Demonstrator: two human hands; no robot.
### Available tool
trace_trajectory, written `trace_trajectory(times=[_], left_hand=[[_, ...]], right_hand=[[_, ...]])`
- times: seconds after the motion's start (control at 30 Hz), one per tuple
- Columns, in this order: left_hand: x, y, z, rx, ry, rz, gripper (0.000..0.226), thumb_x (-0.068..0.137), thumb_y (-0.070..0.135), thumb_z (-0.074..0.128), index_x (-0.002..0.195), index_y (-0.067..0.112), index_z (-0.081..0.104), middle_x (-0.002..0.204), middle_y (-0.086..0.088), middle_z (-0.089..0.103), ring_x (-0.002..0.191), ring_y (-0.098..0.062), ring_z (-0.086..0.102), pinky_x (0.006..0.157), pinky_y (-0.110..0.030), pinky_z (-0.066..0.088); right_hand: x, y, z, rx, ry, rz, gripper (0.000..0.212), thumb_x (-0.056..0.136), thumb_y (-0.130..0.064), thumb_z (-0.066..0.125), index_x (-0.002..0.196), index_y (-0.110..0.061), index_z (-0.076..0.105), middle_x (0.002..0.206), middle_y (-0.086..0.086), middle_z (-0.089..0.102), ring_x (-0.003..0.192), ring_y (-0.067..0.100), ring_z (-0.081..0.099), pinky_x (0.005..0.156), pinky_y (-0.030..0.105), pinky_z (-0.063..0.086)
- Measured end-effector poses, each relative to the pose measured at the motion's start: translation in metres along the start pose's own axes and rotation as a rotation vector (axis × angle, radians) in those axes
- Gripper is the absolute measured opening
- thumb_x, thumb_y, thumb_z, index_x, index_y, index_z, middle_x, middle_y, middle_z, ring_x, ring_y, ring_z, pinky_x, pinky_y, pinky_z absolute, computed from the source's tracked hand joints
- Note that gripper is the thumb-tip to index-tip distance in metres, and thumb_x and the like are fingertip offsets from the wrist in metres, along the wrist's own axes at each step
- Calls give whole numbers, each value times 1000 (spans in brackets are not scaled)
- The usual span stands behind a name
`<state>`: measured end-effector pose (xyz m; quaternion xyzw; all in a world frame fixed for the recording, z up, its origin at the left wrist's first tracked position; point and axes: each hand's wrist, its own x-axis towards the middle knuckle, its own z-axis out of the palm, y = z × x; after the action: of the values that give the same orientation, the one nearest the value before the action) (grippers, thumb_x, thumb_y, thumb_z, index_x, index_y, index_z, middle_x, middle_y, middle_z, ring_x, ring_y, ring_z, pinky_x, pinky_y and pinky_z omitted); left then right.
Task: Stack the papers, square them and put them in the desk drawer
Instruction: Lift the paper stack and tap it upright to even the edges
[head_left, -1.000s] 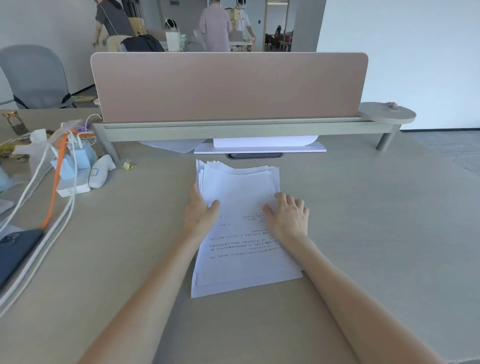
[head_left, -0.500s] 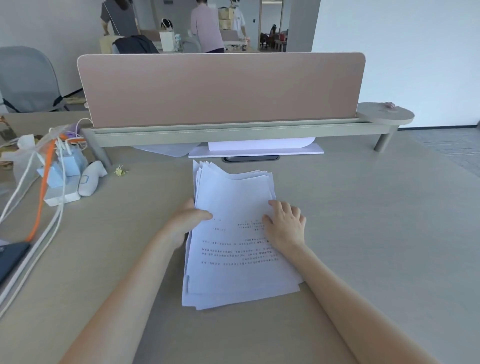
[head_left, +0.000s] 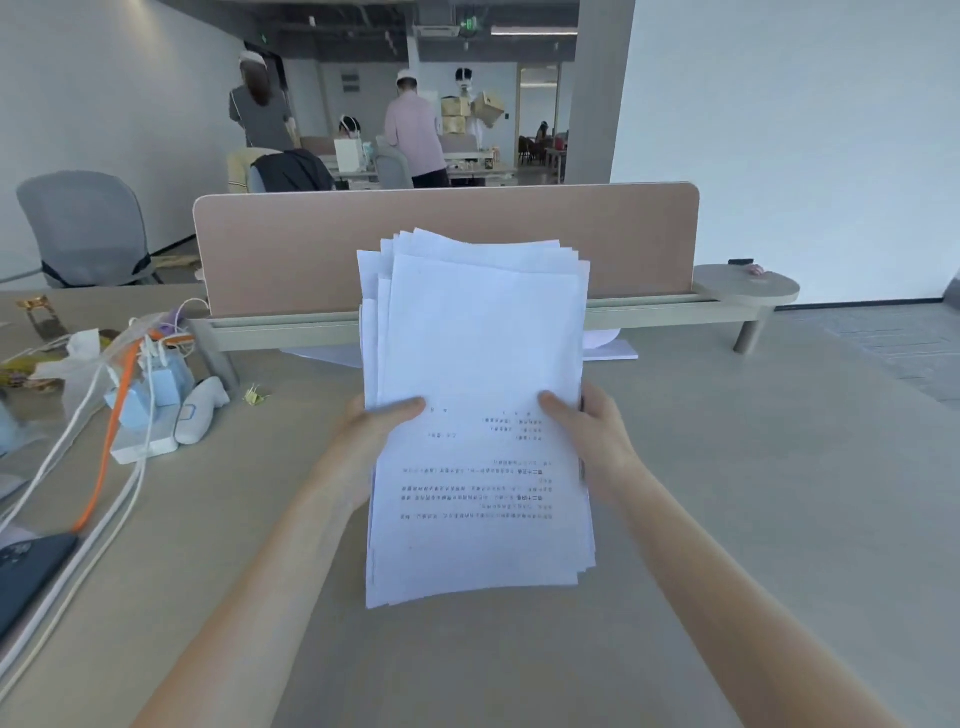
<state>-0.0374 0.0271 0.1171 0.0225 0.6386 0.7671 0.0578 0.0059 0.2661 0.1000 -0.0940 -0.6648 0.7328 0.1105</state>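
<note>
Both hands, left hand (head_left: 374, 431) and right hand (head_left: 597, 436), grip the papers (head_left: 478, 364) by their side edges, lifted above the worktop (head_left: 779, 493), fingers closed on the uneven stack, so loose sheets could slip out when tapped square.

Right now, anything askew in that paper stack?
Yes. The paper stack, gripped by the left hand and right hand, is not squared: sheets fan out, staggered at the top edge and bottom right corner. The printed text also reads upside down.
</note>
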Motion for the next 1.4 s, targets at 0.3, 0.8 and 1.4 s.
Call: trace_trajectory(times=[0.3, 0.8, 1.4], left_hand=[[-12, 38, 10, 5, 43, 287, 13, 87, 15, 73, 99, 20, 72, 89, 10, 80, 86, -12, 75, 79, -35, 57], [-7, 12, 5, 12, -88, 144, 30, 79, 26, 79, 108, 23, 73, 108, 4, 78, 102, -16, 73, 94, -41, 53], [3, 32, 13, 3, -114, 311, 17, 72, 23, 79, 87, 31, 78, 99, 9, 79, 96, -13, 75, 79, -31, 58]], right_hand=[[-15, -66, 14, -193, 110, -358, 16, 93, -20, 66, 89, -31, 56, 88, -13, 67, 80, 8, 65, 76, 31, 54], [-5, -54, 11, -54, 9, -357, 22, 97, -26, 64, 118, -31, 57, 115, -14, 70, 104, 2, 69, 84, 28, 55], [3, -95, 16, -35, -4, -460, 33, 96, -22, 66, 124, -8, 54, 115, -2, 69, 99, 8, 69, 80, 24, 55]])
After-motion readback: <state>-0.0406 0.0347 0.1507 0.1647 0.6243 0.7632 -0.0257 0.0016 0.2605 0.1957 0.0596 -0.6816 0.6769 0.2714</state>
